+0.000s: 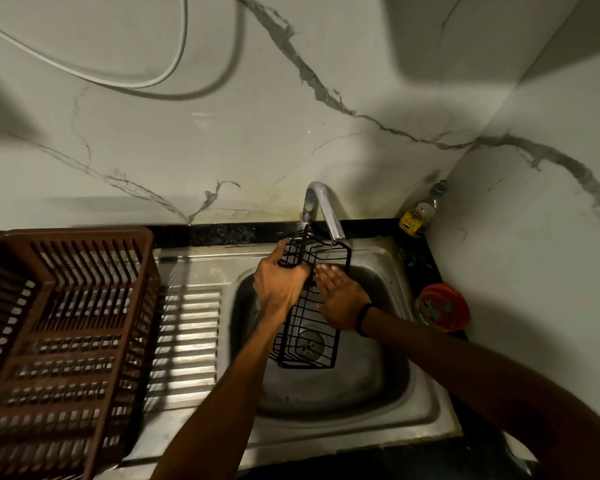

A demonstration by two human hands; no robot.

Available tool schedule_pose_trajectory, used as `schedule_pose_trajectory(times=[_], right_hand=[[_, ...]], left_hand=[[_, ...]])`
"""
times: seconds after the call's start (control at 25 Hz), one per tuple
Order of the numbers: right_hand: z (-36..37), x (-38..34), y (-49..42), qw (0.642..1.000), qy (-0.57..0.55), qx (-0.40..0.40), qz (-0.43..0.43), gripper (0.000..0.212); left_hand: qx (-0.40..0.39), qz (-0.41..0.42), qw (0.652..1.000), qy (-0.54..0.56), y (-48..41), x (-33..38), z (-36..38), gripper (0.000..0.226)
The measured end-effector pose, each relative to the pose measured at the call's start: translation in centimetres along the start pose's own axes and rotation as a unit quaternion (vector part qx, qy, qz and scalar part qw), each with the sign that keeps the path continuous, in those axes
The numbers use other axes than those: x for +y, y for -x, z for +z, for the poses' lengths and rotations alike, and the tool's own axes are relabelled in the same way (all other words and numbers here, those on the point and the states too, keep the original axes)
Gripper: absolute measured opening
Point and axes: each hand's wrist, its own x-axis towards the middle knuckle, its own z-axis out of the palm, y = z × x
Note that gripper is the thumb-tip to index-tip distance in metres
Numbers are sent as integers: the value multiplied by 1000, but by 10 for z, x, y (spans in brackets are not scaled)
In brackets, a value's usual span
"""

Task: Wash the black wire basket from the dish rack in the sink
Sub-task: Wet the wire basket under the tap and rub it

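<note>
Holding the black wire basket [303, 327] over the sink [426, 403], I had it tilted lengthwise. Its far end was up under the tap [321, 206] and its near end hung low in the bowl, above the drain [309, 342]. My left hand [281, 282] gripped the far left part of the frame, fingers curled round the wires. My right hand [340, 303] lay flat against the basket's right side with the fingers straight and close together, their tips near where a thin stream of water [329, 249] fell from the spout onto the far end. A dark band [362, 318] sat on my right wrist.

The basket was long and narrow and took up only the middle of the bowl. There was bare steel on both sides of it and more toward me, where the near rim ran wide and flat. At the far end things were tight, with the top wires close under the spout and near the back edge of the sink.

To the left, the ribbed drainboard [184, 341] lay open between the bowl and the brown dish rack [66, 323], whose right wall stood over its left edge. To the right, the dark desk [416, 261] was a narrow strip ending at the side wall. A red-lidded container [442, 308] stood on it just beside the sink rim, and a small bottle [418, 214] (yellow label, print too small to read) was tucked into the back corner. A white cable [136, 81] looped across the marbled wall above.
</note>
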Motion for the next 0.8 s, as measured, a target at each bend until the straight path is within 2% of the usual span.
schedule_pose_trajectory(times=[0.04,0.12,0.16,0.2,0.28,0.36,0.4,0.48,0.56,0.6,0.72,0.8], right_hand=[[-4,11,-1,1000,5,18,-1,79],[-19,26,-4,997,-1,58,56,85],[-21,20,-4,996,-3,54,71,83],[-16,6,-1,997,-3,41,63,80],[-1,-24,15,1000,-11,18,-13,76],[4,-18,20,998,-18,34,-53,71],[-1,-6,14,998,-14,51,-30,70],[-22,18,1,993,-25,94,73,71],[-29,17,-6,989,-36,88,115,71],[-22,6,-5,992,-38,74,96,70],[13,-27,25,999,-28,34,-32,68],[16,-17,20,998,-30,33,-49,69]], left_hand=[[-1,-3,1000,3,1,-3,-1,71],[7,3,1000,9,0,-4,1,67],[18,14,1000,8,-1,-1,2,68],[26,25,999,6,-3,4,4,71],[48,30,998,9,-7,8,5,78],[74,14,997,32,-11,1,4,82],[78,7,996,39,-14,-2,4,84],[69,13,997,42,-17,-3,7,84],[60,19,997,38,-12,6,7,84],[62,26,997,36,-11,9,6,83],[82,24,996,40,-2,-8,4,83],[81,5,996,46,1,-19,2,88]])
